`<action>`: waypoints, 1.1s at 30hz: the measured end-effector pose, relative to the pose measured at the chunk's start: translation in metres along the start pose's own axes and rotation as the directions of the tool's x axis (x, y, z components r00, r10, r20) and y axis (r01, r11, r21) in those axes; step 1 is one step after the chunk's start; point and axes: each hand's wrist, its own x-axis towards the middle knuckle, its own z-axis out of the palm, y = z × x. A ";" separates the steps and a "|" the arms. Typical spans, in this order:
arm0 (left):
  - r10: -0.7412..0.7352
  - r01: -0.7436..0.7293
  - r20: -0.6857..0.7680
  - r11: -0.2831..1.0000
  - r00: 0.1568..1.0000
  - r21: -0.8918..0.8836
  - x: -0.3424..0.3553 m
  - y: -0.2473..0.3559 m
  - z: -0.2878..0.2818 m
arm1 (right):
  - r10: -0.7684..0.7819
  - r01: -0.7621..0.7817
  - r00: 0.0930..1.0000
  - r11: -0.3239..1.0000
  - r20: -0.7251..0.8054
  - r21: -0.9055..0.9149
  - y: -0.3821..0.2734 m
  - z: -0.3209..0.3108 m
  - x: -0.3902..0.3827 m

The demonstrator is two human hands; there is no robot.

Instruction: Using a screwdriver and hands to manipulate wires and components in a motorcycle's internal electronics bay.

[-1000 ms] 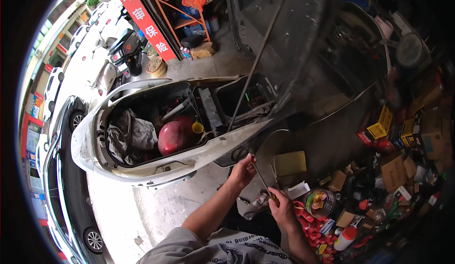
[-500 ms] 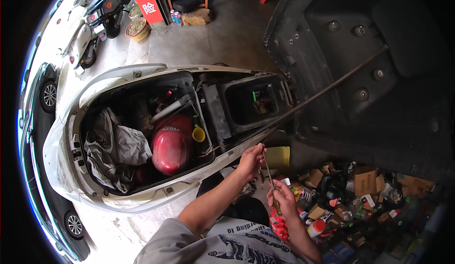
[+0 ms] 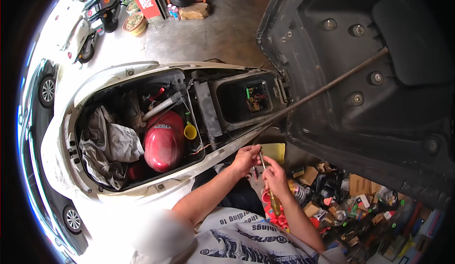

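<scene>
"Noted, hands first: what does each one have?"

"Right hand (image 3: pixel 275 175) is closed round a screwdriver (image 3: pixel 275 206) with a clear amber handle, fingers up on the shaft side. Left hand (image 3: pixel 245 161) meets the tip end; whether it pinches the shaft or some small part, cannot tell"

"Where does the tool sit?"

"Mid-air in front of the shirt (image 3: pixel 237 231), near the flank of the white scooter (image 3: pixel 61 178); handle toward the body, tip away"

"Likely faults from here?"

"Judgement only: a slipping right grip could push the tip into the left fingertips, they sit so near it. Anything small let go there could be lost among the clutter (image 3: pixel 360 185) on the floor. A brown rod (image 3: pixel 341 83) slants from the raised seat (image 3: pixel 417 107) to the scooter's side; if it is the prop, a knock might drop the seat"

"Surroundings, obstructions?"

"Storage bay (image 3: pixel 161 79) is crowded: red helmet (image 3: pixel 164 143), grey cloth (image 3: pixel 106 145), yellow cup-shaped piece (image 3: pixel 190 131), pale tube (image 3: pixel 163 108). Smaller bay (image 3: pixel 230 100) holds wiring (image 3: pixel 256 103). Seat and rod block the far right; clutter crowds the right forearm. Farther off: parked scooters (image 3: pixel 106 10), potted plants (image 3: pixel 135 23)"
</scene>
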 end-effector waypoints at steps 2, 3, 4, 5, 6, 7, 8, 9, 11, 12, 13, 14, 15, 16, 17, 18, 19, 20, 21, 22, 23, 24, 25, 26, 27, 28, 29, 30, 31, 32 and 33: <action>-0.027 0.027 -0.038 1.000 0.999 0.009 -0.007 0.004 0.009 | 0.013 -0.014 1.000 1.000 0.017 0.025 -0.001 -0.006 0.009; 0.001 -0.001 -0.033 1.000 0.999 -0.004 -0.004 0.006 0.007 | -0.017 0.017 0.999 1.000 0.036 0.014 -0.006 -0.006 0.013; 0.014 -0.014 -0.042 1.000 0.999 -0.008 -0.003 0.004 0.005 | -0.021 0.021 0.998 1.000 0.051 0.013 -0.007 -0.006 0.016; 0.019 -0.020 -0.055 1.000 0.998 -0.016 -0.003 0.001 0.004 | -0.025 0.026 0.997 1.000 0.070 0.000 -0.008 -0.006 0.018; 0.021 -0.022 -0.065 1.000 0.998 -0.021 -0.003 0.001 0.005 | -0.030 0.031 0.996 0.999 0.085 -0.012 -0.008 -0.008 0.021; 0.026 -0.026 -0.051 1.000 0.998 0.002 -0.005 0.000 0.005 | -0.032 0.034 0.995 0.999 0.093 -0.013 -0.008 -0.011 0.024; 0.031 -0.031 -0.055 1.000 0.998 -0.001 -0.004 -0.001 0.007 | -0.032 0.033 0.994 0.999 0.109 -0.012 -0.007 -0.014 0.027; 0.033 -0.034 -0.056 0.999 0.998 -0.011 -0.005 -0.002 0.007 | -0.028 0.030 0.992 0.999 0.124 -0.011 -0.007 -0.015 0.028; 0.029 -0.031 -0.059 0.999 0.998 -0.024 -0.006 -0.005 0.008 | -0.025 0.029 0.992 0.999 0.123 -0.034 -0.006 -0.016 0.031; 0.023 -0.023 -0.067 1.000 0.998 -0.006 -0.005 -0.005 0.009 | -0.027 0.034 0.993 0.998 0.117 -0.058 -0.007 -0.016 0.033; 0.014 -0.013 -0.073 1.000 0.997 0.011 -0.004 -0.005 0.010 | -0.021 0.028 0.993 0.998 0.116 -0.059 -0.006 -0.017 0.036; 0.006 -0.006 -0.073 1.000 0.997 0.008 -0.002 -0.006 0.012 | -0.010 0.019 0.994 0.997 0.106 -0.078 -0.005 -0.018 0.037; -0.001 0.000 -0.081 1.000 0.997 -0.006 -0.002 -0.007 0.013 | 0.002 0.007 0.995 0.995 0.096 -0.096 -0.004 -0.018 0.039; -0.009 0.008 -0.088 1.000 0.996 -0.020 0.000 -0.008 0.013 | 0.011 -0.003 0.996 0.995 0.090 -0.096 -0.004 -0.017 0.042; -0.002 0.000 -0.097 1.000 0.995 -0.016 0.005 -0.008 0.012 | 0.012 -0.001 0.996 0.992 0.084 -0.129 -0.005 -0.018 0.045; -0.015 0.014 -0.095 1.000 0.995 -0.021 0.007 -0.008 0.011 | 0.014 -0.001 0.997 0.986 0.078 -0.164 -0.005 -0.018 0.046; -0.014 0.013 -0.085 1.000 0.996 -0.006 0.009 -0.007 0.011 | -0.011 0.021 0.998 0.982 0.057 -0.186 -0.002 -0.017 0.049; -0.012 0.013 -0.075 1.000 0.997 0.009 0.010 -0.006 0.009 | 0.001 0.009 0.999 0.982 0.049 -0.188 -0.001 -0.015 0.050; -0.012 0.012 -0.066 1.000 0.998 0.008 0.013 -0.004 0.007 | 0.021 -0.013 0.999 0.982 0.040 -0.190 -0.005 -0.013 0.052; -0.021 0.021 -0.064 1.000 0.998 0.003 0.014 -0.001 0.004 | 0.040 -0.034 0.999 0.981 0.031 -0.190 -0.007 -0.010 0.055; -0.028 0.030 -0.081 0.999 0.996 0.018 0.015 0.001 0.000 | 0.048 -0.042 0.998 0.980 0.027 -0.193 -0.006 -0.008 0.059; -0.039 0.043 -0.091 0.998 0.995 0.035 0.015 0.004 0.001 | 0.018 -0.019 1.000 0.984 -0.005 -0.176 -0.004 -0.008 0.062; -0.053 0.056 -0.085 0.998 0.995 0.033 0.009 0.013 0.004 | -0.009 0.004 0.999 0.987 -0.036 -0.160 -0.002 -0.009 0.066; -0.036 0.039 -0.024 0.987 0.999 0.158 0.002 0.022 0.004 | -0.002 -0.006 0.999 0.987 -0.046 -0.161 -0.002 -0.012 0.072; -0.023 0.012 0.037 0.960 0.999 0.280 -0.009 0.037 0.004 | 0.038 -0.050 0.993 0.993 -0.110 -0.109 -0.005 -0.015 0.081; -0.027 0.017 0.033 0.959 0.999 0.282 -0.020 0.053 0.000 | 0.078 -0.087 0.983 0.995 -0.164 -0.051 -0.009 -0.015 0.091; -0.075 0.027 0.136 0.946 0.988 0.322 -0.030 0.070 -0.006 | 0.065 -0.073 0.981 0.997 -0.181 -0.041 -0.013 -0.016 0.101; -0.130 0.036 0.240 0.931 0.962 0.362 -0.037 0.086 -0.009 | 0.070 -0.078 0.980 0.996 -0.188 -0.037 -0.017 -0.016 0.113; -0.115 0.005 0.296 0.938 0.948 0.347 -0.040 0.101 -0.009 | 0.082 -0.082 0.971 0.997 -0.227 0.011 -0.020 -0.018 0.126; -0.091 -0.019 0.299 0.937 0.950 0.348 -0.043 0.116 -0.006 | 0.096 -0.083 0.960 0.995 -0.265 0.060 -0.021 -0.019 0.139; -0.021 -0.091 0.278 0.919 0.960 0.384 -0.038 0.130 -0.003 | 0.100 -0.086 0.956 0.994 -0.274 0.064 -0.017 -0.021 0.155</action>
